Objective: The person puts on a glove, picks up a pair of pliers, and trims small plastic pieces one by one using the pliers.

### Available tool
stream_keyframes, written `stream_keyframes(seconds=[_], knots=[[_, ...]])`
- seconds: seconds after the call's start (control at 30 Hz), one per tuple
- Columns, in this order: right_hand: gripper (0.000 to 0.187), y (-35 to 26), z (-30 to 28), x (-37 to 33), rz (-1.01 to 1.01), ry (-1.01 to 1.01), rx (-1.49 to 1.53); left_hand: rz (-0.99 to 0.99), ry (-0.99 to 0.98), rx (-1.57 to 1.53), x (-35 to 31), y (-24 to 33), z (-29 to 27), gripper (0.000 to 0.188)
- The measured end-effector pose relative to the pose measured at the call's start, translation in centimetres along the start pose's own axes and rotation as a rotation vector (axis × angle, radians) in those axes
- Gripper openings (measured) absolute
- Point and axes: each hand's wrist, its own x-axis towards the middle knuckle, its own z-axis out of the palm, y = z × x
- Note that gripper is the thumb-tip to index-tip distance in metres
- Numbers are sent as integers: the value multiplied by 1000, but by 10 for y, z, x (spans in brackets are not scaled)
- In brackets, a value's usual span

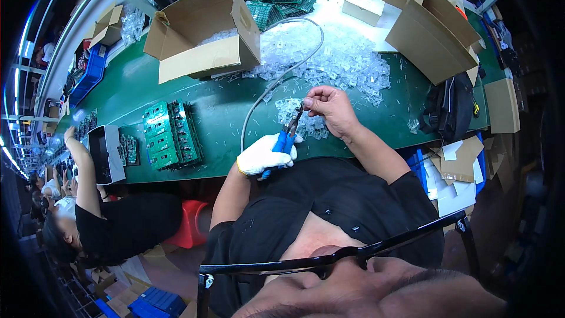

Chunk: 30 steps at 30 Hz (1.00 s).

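My left hand (254, 157), in a white glove, is closed around the blue handles of a pair of cutting pliers (284, 142). The pliers' metal jaws point up and away from me, reaching the fingertips of my bare right hand (332, 111). Those fingers are pinched together at the jaws; whatever they hold is too small to make out. Under and around the jaws lies a small heap of clear plastic pieces (318, 128). Beyond it spreads a large pile of similar clear pieces (347, 62) on the green tabletop (226, 123).
A grey cable (254, 108) curves across the table. Green circuit boards (162, 135) stand stacked at left. An open cardboard box (200, 59) sits far left, another box (432, 35) far right, near a black bag (450, 106). A co-worker (126, 221) sits at left.
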Motion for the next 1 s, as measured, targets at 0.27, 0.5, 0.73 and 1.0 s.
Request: stream_keyframes(seconds=[0.27, 0.5, 0.73, 1.0], knots=[[18, 1, 5, -3, 30, 37, 72, 32, -13, -8, 2, -3, -1, 71], [18, -1, 4, -3, 11, 37, 45, 29, -2, 44, 0, 0, 1, 70], [18, -1, -1, -6, 12, 13, 36, 29, 78, 247, 1, 5, 9, 56], [14, -5, -6, -14, 51, 9, 65, 9, 162, 123, 1, 5, 11, 45]])
